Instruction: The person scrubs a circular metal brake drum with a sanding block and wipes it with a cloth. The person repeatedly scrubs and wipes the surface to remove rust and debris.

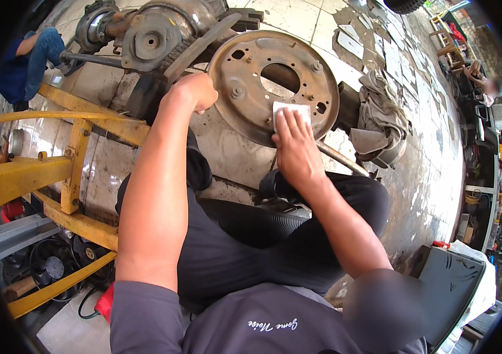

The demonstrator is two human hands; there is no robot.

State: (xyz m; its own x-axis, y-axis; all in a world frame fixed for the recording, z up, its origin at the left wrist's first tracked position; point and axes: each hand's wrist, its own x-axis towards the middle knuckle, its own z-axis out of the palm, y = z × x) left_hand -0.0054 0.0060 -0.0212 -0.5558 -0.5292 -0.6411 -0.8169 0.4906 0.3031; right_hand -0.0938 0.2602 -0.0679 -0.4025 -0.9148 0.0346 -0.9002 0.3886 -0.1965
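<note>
A round, rust-brown brake backing plate (245, 65) with a large central hole and several smaller holes and studs stands tilted in front of me. My left hand (195, 94) is closed at the plate's left rim; part of its grip is hidden. Low on the plate's face, my right hand (296, 144) presses a folded white cloth or pad (289, 108) flat, fingers stretched over it. Just below these fingers runs the plate's lower edge.
A rusty axle assembly (152, 41) lies beyond my left hand. To the left stands a yellow metal frame (74, 165). Crumpled grey-beige cloth (378, 118) sits right of the plate, near a metal bar (345, 158). A grey box (451, 289) is at lower right; another person's knee (47, 50) shows at upper left.
</note>
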